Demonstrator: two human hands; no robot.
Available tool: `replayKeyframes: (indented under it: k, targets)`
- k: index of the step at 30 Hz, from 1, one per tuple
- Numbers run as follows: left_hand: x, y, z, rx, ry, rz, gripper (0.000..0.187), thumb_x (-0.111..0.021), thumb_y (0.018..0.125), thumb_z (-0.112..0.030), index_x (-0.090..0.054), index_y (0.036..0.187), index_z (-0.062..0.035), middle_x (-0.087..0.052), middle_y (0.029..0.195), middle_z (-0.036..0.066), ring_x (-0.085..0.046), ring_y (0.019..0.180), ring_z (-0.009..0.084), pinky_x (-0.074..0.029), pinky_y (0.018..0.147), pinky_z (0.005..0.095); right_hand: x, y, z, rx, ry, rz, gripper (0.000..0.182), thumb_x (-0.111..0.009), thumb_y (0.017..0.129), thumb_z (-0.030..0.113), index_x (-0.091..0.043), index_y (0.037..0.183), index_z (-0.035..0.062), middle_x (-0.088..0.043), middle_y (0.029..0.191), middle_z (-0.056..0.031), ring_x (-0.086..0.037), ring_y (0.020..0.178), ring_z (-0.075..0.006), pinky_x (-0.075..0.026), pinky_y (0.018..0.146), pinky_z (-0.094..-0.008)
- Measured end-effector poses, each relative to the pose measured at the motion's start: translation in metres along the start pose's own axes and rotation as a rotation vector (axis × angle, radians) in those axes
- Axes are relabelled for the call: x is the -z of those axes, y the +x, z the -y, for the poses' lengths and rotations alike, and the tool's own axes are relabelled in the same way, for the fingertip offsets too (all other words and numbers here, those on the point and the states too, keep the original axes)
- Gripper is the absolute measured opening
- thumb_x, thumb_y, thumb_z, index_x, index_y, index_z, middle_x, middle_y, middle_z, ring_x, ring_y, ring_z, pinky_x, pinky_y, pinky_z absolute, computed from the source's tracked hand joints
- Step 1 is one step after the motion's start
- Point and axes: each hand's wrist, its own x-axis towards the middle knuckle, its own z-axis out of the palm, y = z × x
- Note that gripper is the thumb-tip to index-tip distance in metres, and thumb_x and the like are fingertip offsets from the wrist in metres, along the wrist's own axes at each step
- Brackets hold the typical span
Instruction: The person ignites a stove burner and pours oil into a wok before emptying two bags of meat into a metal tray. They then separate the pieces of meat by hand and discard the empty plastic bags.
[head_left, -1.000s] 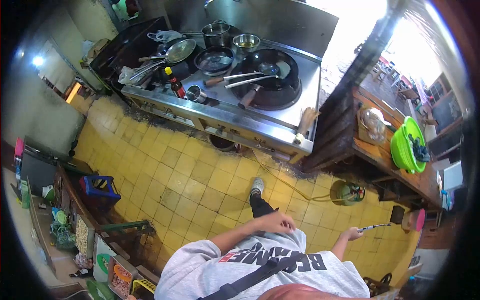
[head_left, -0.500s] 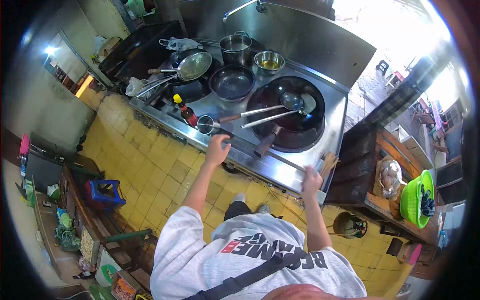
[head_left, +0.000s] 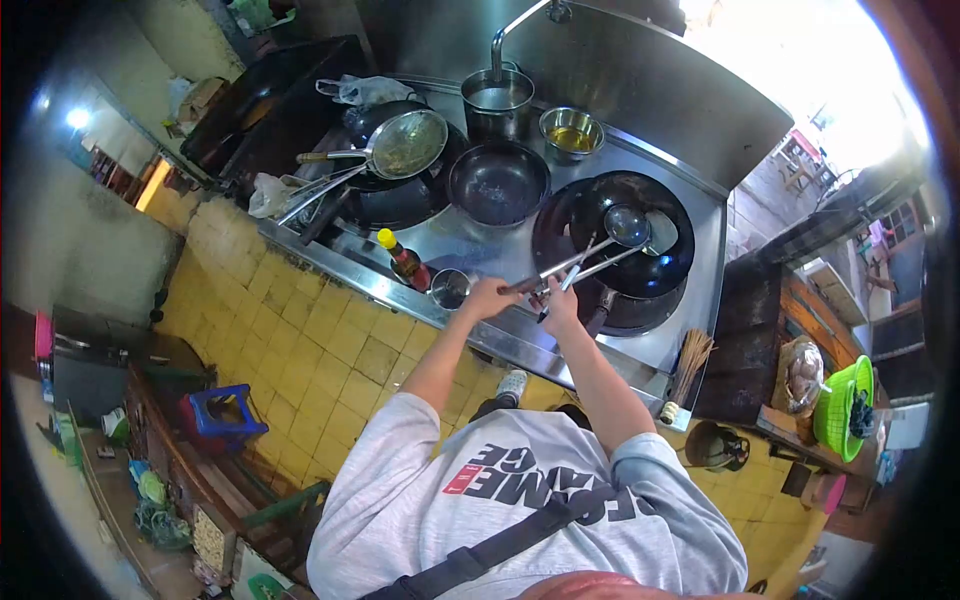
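My left hand (head_left: 489, 299) is closed round the brown handle end of a ladle (head_left: 627, 226), whose bowl lies in the black wok (head_left: 655, 272). Close beside it, my right hand (head_left: 560, 303) grips a slim, stick-like thing (head_left: 573, 272) that slants up across the ladle's handle; its kind I cannot tell. A wok spatula (head_left: 661, 233) also rests in the wok, its metal handle running down to my right fingers. Left of my hands, a metal cup (head_left: 450, 288) stands by a yellow-capped sauce bottle (head_left: 403, 259) at the stove's front edge.
A black pan (head_left: 499, 184), a steel pot (head_left: 497, 103) under the tap and a bowl of yellow liquid (head_left: 572, 135) stand farther back. A strainer (head_left: 408, 144) lies over the left burner. A bamboo brush (head_left: 690, 366) is at the right front corner.
My right hand has come left from beside the bamboo brush to the utensil handles. My left hand has moved from near the cup onto the ladle's handle. The view has shifted slightly.
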Motion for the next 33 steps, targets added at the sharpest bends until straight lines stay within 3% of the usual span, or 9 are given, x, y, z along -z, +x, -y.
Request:
replayKeyframes:
  k: [6,10,12,16,19,26,28,30,33]
  targets:
    - [-0.014,-0.011,-0.018,0.025,-0.190,-0.031,0.030,-0.063,0.079,-0.029,-0.057,0.088,-0.0013,-0.058,0.070,0.006,-0.054,0.061,0.0138,-0.042,0.057,0.0278,0.023,-0.008,0.011,0.264,-0.053,-0.246,0.013,-0.048,0.089,0.009,-0.050,0.102,0.0096,-0.046,0.066,-0.0003,-0.045,0.047,-0.0097,-0.036,0.039,-0.0233]
    - [-0.015,-0.015,-0.020,0.103,-0.493,0.089,0.028,-0.063,0.080,-0.029,-0.055,0.087,-0.0027,-0.054,0.068,0.003,-0.050,0.059,0.0090,-0.038,0.051,0.0239,0.052,-0.052,0.030,0.388,0.007,-0.231,0.010,-0.050,0.088,0.007,-0.050,0.098,0.0093,-0.045,0.069,0.0020,-0.043,0.054,-0.0059,-0.037,0.046,-0.0212]
    - [-0.021,-0.019,-0.015,0.094,-0.533,0.042,0.029,-0.063,0.080,-0.030,-0.055,0.088,-0.0030,-0.053,0.067,0.002,-0.049,0.057,0.0084,-0.036,0.049,0.0239,0.086,-0.033,0.001,0.683,-0.380,-0.432,0.008,-0.049,0.089,0.008,-0.051,0.096,0.0077,-0.044,0.068,0.0017,-0.041,0.053,-0.0053,-0.035,0.047,-0.0219]
    - [-0.048,-0.018,0.001,0.062,-0.474,-0.038,0.040,-0.063,0.081,-0.035,-0.057,0.099,0.0001,-0.056,0.069,0.004,-0.052,0.060,0.0117,-0.040,0.054,0.0263,0.085,-0.079,0.013,0.650,-0.561,-0.361,0.008,-0.051,0.087,0.009,-0.055,0.093,0.0046,-0.053,0.071,-0.0035,-0.050,0.055,-0.0128,-0.041,0.052,-0.0289]
    - [-0.037,-0.034,-0.020,0.084,-0.509,0.001,0.045,-0.060,0.084,-0.039,-0.056,0.106,-0.0003,-0.056,0.073,0.003,-0.052,0.063,0.0096,-0.040,0.054,0.0235,0.063,-0.091,0.022,0.863,-0.851,-0.155,0.009,-0.050,0.087,0.009,-0.055,0.092,0.0029,-0.051,0.063,-0.0048,-0.050,0.056,-0.0112,-0.041,0.052,-0.0275]
    - [-0.032,-0.084,-0.001,0.217,-0.872,0.267,0.058,-0.049,0.090,-0.044,-0.037,0.130,-0.0048,-0.057,0.097,0.003,-0.055,0.079,0.0091,-0.045,0.063,0.0227,-0.044,-0.065,0.051,0.542,-0.884,0.448,0.014,-0.050,0.088,0.013,-0.055,0.092,0.0005,-0.055,0.062,-0.0075,-0.054,0.058,-0.0114,-0.042,0.051,-0.0287]
    - [-0.044,-0.109,0.026,0.222,-1.234,0.392,0.045,-0.051,0.088,-0.045,-0.052,0.117,-0.0100,-0.058,0.090,0.000,-0.054,0.079,0.0082,-0.044,0.066,0.0230,-0.085,-0.012,0.025,0.620,-0.806,0.565,0.006,-0.049,0.088,0.010,-0.050,0.086,0.0044,-0.044,0.062,0.0004,-0.041,0.048,-0.0066,-0.033,0.043,-0.0237]
    - [-0.058,-0.124,0.056,0.221,-1.159,0.627,0.041,-0.051,0.089,-0.042,-0.055,0.115,-0.0119,-0.061,0.098,0.000,-0.055,0.084,0.0076,-0.044,0.069,0.0217,-0.141,-0.008,0.034,0.413,-0.681,0.658,0.005,-0.050,0.088,0.011,-0.048,0.089,0.0067,-0.046,0.065,-0.0005,-0.042,0.048,-0.0073,-0.032,0.041,-0.0236]
    - [-0.073,-0.152,0.082,0.459,-1.133,0.643,0.037,-0.050,0.089,-0.040,-0.057,0.115,-0.0137,-0.063,0.100,-0.003,-0.056,0.091,0.0082,-0.044,0.075,0.0251,-0.199,0.028,0.015,0.282,-0.683,0.612,0.013,-0.052,0.087,0.013,-0.046,0.096,0.0085,-0.051,0.071,-0.0028,-0.045,0.049,-0.0086,-0.033,0.039,-0.0235]
